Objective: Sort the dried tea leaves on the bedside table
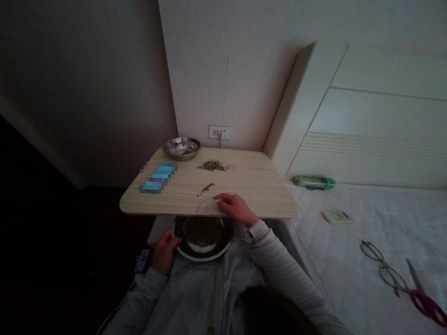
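My left hand (164, 251) is closed on the left rim of a round dish (201, 259), dark inside with a pale rim, just under the table's front edge. Small dark green grains (204, 231) lie in the dish. My right hand (236, 208) rests at the front edge of the table, above the dish, with its fingers pinched on a thin, pale, see-through piece (209, 206) lying at that edge. Just beyond it is a short streak of grains (208, 188). A larger loose pile of greenish grains (212, 165) lies farther back.
The light wooden table (252, 178) carries a metal bowl (182, 148) and a pixelated blue object (159, 178). On the bed (334, 246) at right lie a green bottle (314, 182), a phone (337, 216), glasses (384, 268) and red-handled scissors (429, 307). A wall socket (219, 132) is behind.
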{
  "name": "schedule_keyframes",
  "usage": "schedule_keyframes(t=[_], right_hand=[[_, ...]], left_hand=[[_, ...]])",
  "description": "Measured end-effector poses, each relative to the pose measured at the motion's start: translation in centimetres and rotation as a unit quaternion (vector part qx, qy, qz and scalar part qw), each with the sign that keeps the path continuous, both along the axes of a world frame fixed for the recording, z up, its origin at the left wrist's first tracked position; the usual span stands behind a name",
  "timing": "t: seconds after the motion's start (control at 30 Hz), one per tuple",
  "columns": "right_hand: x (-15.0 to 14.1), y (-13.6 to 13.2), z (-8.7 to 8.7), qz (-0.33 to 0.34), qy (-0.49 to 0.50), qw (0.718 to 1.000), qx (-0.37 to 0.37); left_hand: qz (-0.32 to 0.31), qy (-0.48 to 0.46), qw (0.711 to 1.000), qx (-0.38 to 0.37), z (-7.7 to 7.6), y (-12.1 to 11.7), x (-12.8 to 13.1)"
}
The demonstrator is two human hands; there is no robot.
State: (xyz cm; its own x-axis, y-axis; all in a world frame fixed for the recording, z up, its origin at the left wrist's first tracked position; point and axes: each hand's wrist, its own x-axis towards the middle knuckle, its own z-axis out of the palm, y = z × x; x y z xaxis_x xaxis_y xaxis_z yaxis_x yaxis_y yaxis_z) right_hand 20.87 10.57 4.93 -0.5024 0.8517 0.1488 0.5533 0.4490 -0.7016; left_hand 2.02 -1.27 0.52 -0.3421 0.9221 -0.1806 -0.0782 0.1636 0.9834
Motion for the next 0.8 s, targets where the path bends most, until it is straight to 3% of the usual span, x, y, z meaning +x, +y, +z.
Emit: schedule_keyframes(t=[0.17,0.27,0.4,0.57,0.8], right_hand=[[0.1,-0.2,0.0,0.06,0.039,0.997,-0.036],[-0.1,0.2,0.2,0.058,0.101,0.991,-0.073],[-1.2,1.6,0.0,-0.01,0.172,0.981,-0.093],[-2.2,3.6,-1.1,-0.103,0.211,0.971,-0.039],[-2.1,3.4,-1.1,-0.122,0.18,0.976,0.002]], left_hand=[[0.028,-0.003,0.999,-0.022,0.0,-0.5,0.1],[0.034,-0.007,0.999,-0.021,-0.2,-0.5,0.2],[0.049,0.001,0.998,-0.028,-0.2,-0.5,0.2],[0.057,0.008,0.998,-0.026,-0.4,-0.4,0.0],[0.054,0.005,0.998,-0.025,-0.6,-0.2,0.0]])
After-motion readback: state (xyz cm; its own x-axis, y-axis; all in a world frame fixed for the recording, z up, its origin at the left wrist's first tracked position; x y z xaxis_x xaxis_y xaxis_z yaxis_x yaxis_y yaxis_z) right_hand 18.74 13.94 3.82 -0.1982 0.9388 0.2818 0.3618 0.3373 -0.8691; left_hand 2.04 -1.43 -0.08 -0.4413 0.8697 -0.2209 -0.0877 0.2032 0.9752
